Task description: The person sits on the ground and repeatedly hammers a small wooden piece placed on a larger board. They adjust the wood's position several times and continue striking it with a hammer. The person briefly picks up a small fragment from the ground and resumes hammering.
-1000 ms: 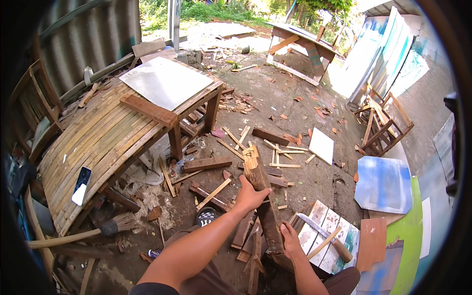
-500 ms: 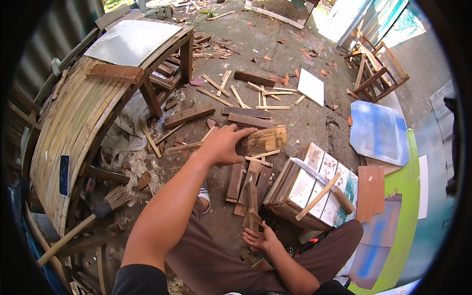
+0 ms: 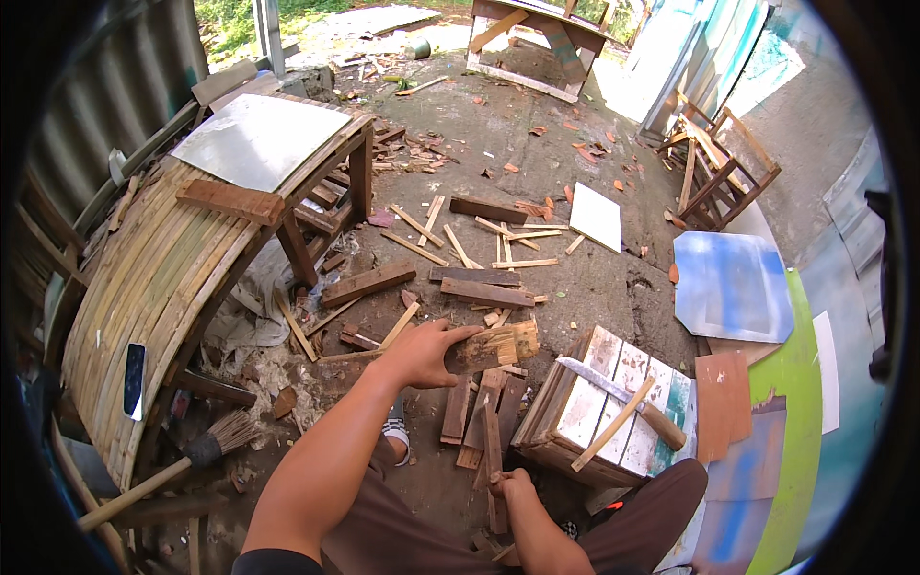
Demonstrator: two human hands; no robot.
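Observation:
My left hand (image 3: 422,355) is closed around a rough wooden board (image 3: 494,347), its paler, chipped end pointing right. The board is held above the floor, and part of it is hidden behind my hand. Lower down, the fingers of my right hand (image 3: 517,487) are curled round a narrow strip of dark wood (image 3: 493,436) between my knees. Just beyond that strip, several short wooden blocks (image 3: 456,410) lie side by side on the ground. To the right, a machete (image 3: 618,395) and a thin pale stick (image 3: 613,425) rest on a white-slatted wooden box (image 3: 585,407).
A bamboo-topped bench (image 3: 144,287) stands left, bearing a phone (image 3: 134,381), a brown block (image 3: 230,201) and a white panel (image 3: 259,142). A broom (image 3: 192,458) leans below it. Wood strips (image 3: 517,263) litter the floor ahead. Painted sheets (image 3: 733,287) lie right.
My right hand has gone from open to closed round the narrow strip. My left hand still grips the board, now lower in view. The view has tilted up, showing more of the far yard.

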